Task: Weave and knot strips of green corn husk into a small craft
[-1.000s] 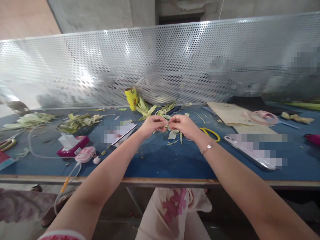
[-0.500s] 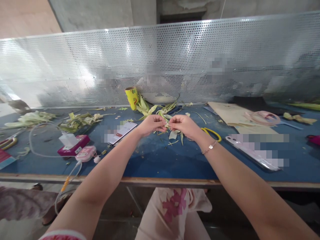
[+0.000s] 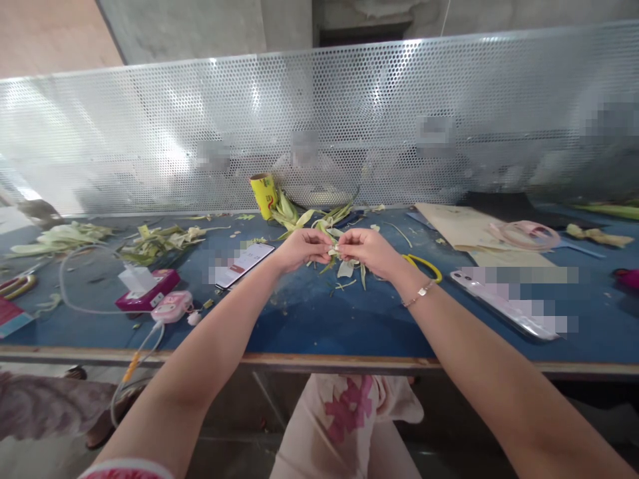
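Observation:
My left hand (image 3: 305,249) and my right hand (image 3: 365,248) meet over the middle of the blue table, fingertips pinched close together. Between them is a small piece of pale corn husk (image 3: 333,250), mostly hidden by the fingers. Both hands are closed on it. Loose scraps of husk (image 3: 347,268) lie under and just in front of the fingers. Beyond the hands sits a heap of green corn husks (image 3: 287,213), next to a yellow cardboard tube (image 3: 263,196) that leans a little. Yellow-handled scissors (image 3: 424,266) lie partly behind my right wrist.
A phone (image 3: 245,263) lies left of my hands, another phone (image 3: 504,303) to the right. Further left are a magenta tissue box (image 3: 148,291), a pink charger with cables (image 3: 171,307) and husk piles (image 3: 157,244). A perforated metal screen (image 3: 349,126) closes the back. Brown paper (image 3: 464,229) lies right.
Both hands stay in the same place, their fingertips shifting slightly on the small piece of husk. Nothing else on the table has visibly moved.

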`<action>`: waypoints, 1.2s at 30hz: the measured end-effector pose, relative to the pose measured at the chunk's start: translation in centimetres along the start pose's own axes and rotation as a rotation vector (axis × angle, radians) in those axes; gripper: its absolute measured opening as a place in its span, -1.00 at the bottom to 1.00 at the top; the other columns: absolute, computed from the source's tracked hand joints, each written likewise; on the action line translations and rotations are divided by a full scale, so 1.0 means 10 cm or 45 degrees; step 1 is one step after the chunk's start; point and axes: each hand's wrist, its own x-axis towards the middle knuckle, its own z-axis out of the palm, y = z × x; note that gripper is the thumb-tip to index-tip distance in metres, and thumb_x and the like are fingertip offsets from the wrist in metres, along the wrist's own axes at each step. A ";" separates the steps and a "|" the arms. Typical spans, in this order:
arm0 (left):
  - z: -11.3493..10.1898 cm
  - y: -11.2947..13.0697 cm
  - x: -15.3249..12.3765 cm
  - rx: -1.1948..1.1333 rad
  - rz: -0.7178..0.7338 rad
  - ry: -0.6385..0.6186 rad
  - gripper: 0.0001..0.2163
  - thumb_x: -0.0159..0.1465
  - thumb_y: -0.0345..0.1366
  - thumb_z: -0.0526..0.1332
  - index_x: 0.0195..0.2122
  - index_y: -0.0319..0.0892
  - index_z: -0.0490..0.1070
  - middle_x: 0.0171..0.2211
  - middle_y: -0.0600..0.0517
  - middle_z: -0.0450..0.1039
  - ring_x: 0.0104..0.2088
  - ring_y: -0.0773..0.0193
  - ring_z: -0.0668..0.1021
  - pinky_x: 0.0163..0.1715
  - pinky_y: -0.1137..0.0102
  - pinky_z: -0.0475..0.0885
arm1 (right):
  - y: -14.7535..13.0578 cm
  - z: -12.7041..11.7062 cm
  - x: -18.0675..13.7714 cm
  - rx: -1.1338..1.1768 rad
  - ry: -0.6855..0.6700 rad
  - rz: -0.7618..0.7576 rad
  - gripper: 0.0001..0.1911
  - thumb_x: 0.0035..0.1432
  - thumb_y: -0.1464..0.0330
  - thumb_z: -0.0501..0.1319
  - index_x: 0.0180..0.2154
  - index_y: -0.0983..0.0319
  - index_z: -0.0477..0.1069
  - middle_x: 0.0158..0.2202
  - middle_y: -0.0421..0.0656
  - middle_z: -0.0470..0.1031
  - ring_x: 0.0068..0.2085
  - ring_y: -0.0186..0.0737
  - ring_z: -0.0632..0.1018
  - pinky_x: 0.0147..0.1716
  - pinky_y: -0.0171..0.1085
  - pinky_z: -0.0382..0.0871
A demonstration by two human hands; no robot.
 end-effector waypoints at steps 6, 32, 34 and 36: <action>-0.04 -0.07 0.03 0.013 0.115 -0.049 -0.81 -0.02 -0.36 0.39 -0.39 -0.29 0.45 -0.54 0.04 0.48 -0.50 0.38 0.57 -0.35 0.40 0.55 | -0.01 -0.01 -0.01 0.076 0.000 0.011 -0.74 -0.22 0.29 0.42 -0.51 0.26 0.41 -0.57 -0.25 0.41 -0.50 -0.41 0.42 -0.40 -0.29 0.35; 0.01 -0.11 0.07 -0.031 0.365 0.075 -0.75 -0.03 -0.40 0.15 -0.29 -0.26 0.47 -0.34 -0.06 0.54 -0.39 0.32 0.56 -0.31 0.36 0.45 | 0.00 -0.02 0.03 0.281 0.186 0.079 -0.66 -0.34 0.29 0.48 -0.51 0.25 0.39 -0.51 -0.23 0.41 -0.46 -0.40 0.43 -0.37 -0.28 0.36; 0.02 -0.11 0.08 0.033 0.368 0.098 -0.73 -0.02 -0.42 0.15 -0.26 -0.25 0.47 -0.34 -0.05 0.54 -0.38 0.34 0.54 -0.31 0.39 0.42 | 0.02 -0.02 0.04 0.284 0.203 0.073 -0.66 -0.33 0.29 0.48 -0.52 0.25 0.38 -0.52 -0.23 0.41 -0.46 -0.40 0.42 -0.37 -0.28 0.37; 0.03 -0.11 0.09 0.087 0.371 0.131 -0.73 -0.02 -0.44 0.16 -0.25 -0.24 0.46 -0.32 -0.04 0.54 -0.37 0.35 0.53 -0.29 0.39 0.41 | 0.03 -0.03 0.05 0.284 0.215 0.070 -0.67 -0.33 0.29 0.47 -0.52 0.25 0.38 -0.51 -0.23 0.41 -0.47 -0.40 0.42 -0.36 -0.28 0.37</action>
